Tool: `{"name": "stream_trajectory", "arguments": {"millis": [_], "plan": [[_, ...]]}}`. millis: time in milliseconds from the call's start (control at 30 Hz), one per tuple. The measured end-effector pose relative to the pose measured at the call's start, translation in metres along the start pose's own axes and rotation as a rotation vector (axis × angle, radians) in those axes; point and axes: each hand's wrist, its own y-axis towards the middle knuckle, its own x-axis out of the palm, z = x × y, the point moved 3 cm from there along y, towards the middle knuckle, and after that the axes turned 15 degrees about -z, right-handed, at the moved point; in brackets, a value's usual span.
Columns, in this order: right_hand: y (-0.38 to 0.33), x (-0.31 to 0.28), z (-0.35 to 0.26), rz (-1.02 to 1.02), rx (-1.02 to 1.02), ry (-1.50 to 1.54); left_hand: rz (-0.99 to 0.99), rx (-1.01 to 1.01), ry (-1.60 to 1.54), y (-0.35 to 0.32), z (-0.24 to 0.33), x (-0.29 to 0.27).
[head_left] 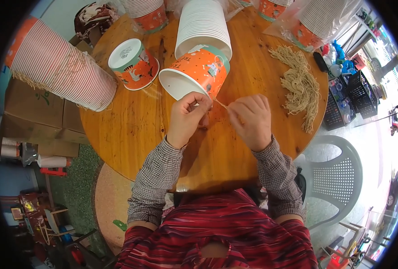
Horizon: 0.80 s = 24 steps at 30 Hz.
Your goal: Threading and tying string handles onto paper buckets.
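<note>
An orange printed paper bucket [203, 67] lies tilted on its side on the round wooden table, its white mouth turned toward the lower left. My left hand [186, 119] is closed at the bucket's near rim, thumb and fingers pinched together there. From that spot a thin beige string [220, 104] runs to my right hand [253, 121], whose thumb and forefinger are closed on it. The string looks taut between the two hands. How it joins the bucket is hidden by my left fingers.
Behind the bucket lies a stack of white buckets [203, 24]. An upside-down bucket [134, 65] stands to the left, beside a long leaning stack [64, 67] with strings. A bundle of beige strings [300, 85] rests at the right. A grey plastic chair [333, 175] stands beyond the table edge.
</note>
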Motion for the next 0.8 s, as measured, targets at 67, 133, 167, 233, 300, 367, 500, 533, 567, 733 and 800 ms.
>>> {"name": "stream_trajectory", "arguments": {"millis": [67,133,167,233,300,367,500,533,567,733,800], "plan": [[0.005,0.000,-0.011,-0.088,-0.123,0.042,-0.003,0.044,-0.120,0.000,-0.001,0.001],[0.008,0.000,-0.013,-0.117,-0.144,0.057,-0.014,0.065,-0.112,0.002,0.002,0.007],[0.012,-0.002,-0.014,-0.110,-0.143,0.096,-0.023,0.087,-0.103,0.003,0.004,0.009],[0.016,0.000,-0.014,-0.101,-0.142,0.136,-0.060,0.098,-0.087,0.002,-0.001,0.009],[0.019,0.004,-0.009,-0.084,-0.069,0.196,-0.096,0.110,-0.072,0.001,-0.002,0.009],[0.019,0.005,-0.007,-0.100,-0.034,0.238,-0.125,0.062,-0.102,0.001,-0.003,0.009],[0.010,0.018,0.005,-0.128,0.183,0.667,-0.104,-0.019,-0.095,0.001,-0.004,0.011],[0.009,0.019,0.005,-0.127,0.183,0.666,-0.098,0.001,-0.112,0.002,-0.007,0.009],[0.007,0.021,0.006,-0.142,0.244,0.801,-0.092,0.020,-0.128,0.003,-0.009,0.008],[0.003,0.021,0.003,-0.138,0.314,0.829,-0.070,0.070,-0.133,0.004,-0.013,0.007],[0.003,0.018,0.001,-0.167,0.382,0.773,-0.061,0.081,-0.107,0.002,-0.012,0.008]]}}
